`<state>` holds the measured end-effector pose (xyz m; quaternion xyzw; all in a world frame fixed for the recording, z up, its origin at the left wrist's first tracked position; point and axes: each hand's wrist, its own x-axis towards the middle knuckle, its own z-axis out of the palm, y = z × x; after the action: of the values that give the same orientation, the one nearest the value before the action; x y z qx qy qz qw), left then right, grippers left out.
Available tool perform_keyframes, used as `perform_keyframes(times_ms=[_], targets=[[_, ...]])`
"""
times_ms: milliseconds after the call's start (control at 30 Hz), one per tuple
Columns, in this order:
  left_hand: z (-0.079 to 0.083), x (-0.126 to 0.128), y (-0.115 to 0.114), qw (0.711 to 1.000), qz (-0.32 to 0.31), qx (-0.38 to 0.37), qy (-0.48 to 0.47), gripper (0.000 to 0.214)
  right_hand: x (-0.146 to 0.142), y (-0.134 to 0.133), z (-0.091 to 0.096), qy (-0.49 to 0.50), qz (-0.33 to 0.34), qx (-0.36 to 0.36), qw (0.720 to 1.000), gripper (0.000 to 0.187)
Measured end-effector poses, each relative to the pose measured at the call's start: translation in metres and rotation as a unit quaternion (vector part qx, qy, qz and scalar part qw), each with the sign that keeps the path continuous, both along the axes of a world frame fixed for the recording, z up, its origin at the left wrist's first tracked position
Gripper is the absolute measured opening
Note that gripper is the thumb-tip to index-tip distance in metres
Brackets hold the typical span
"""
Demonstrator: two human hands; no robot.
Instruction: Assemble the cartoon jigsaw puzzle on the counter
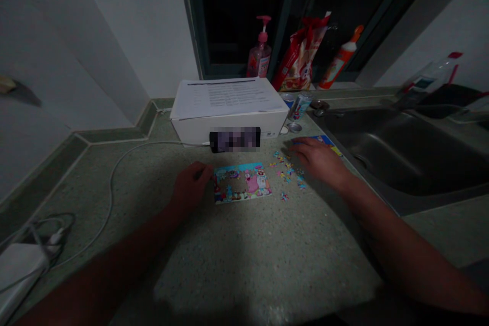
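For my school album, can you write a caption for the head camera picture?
Left hand at a part-built jigsaw puzzle, right hand above loose pieces on a speckled counter.

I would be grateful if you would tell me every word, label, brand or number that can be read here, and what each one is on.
No text can be read clearly.
Printed sheets on the white box: lines too small to read.
Pink pump bottle, red-and-white bag, orange-capped bottle, drink can: labels too blurred.
Dark patch on the box front: pixelated, unreadable.
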<state>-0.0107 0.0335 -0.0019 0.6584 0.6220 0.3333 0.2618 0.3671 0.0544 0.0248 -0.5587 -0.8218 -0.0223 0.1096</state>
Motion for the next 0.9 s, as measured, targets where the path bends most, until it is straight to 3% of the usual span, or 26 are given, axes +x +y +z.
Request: perform_keyframes(times_ms=[233, 667, 800, 900], targets=[[0.002, 0.001, 0.0, 1.0, 0.0, 0.0, 0.006, 0.041, 0.0, -0.001, 0.001, -0.055, 0.016, -0.043, 0.997, 0.041], [0.004, 0.001, -0.001, 1.0, 0.0, -0.009, -0.002, 0.04, 0.005, -0.002, 0.0, -0.058, 0.031, -0.069, 0.995, 0.043], [0.003, 0.001, -0.001, 1.0, 0.006, -0.009, -0.003, 0.04, 0.022, -0.001, 0.009, -0.026, 0.045, -0.096, 0.994, 0.032], [0.004, 0.001, -0.002, 1.0, 0.002, -0.008, -0.003, 0.04, 0.032, -0.003, 0.017, -0.02, 0.018, -0.166, 0.986, 0.022]])
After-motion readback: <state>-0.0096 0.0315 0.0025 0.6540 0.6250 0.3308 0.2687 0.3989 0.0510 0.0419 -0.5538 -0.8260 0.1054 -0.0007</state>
